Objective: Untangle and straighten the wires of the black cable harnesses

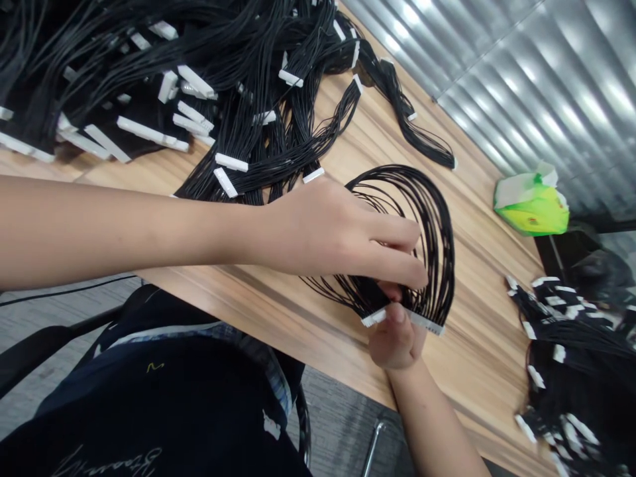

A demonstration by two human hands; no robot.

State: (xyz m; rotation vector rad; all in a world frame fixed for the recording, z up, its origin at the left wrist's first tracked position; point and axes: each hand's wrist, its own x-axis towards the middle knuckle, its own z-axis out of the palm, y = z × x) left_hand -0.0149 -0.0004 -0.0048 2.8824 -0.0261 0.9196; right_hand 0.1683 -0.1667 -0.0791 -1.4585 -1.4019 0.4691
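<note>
A black wire harness (427, 225) bends up in a wide loop from a long white plastic connector (402, 317). My left hand (338, 232) reaches in from the left, its fingers closed over the black wires just above the connector. From below, my right hand (396, 339) pinches the connector, with the thumb on its edge. Part of the connector and the wires behind the fingers are hidden. Loose wire ends fan out to the left of the bundle, on the wooden table (477, 344).
A large heap of black harnesses with white connectors (258, 126) covers the table's far left. A second heap (561, 371) lies at the right. A green and white plastic bag (531, 205) sits near a corrugated metal wall (521, 73). The table's near edge runs diagonally.
</note>
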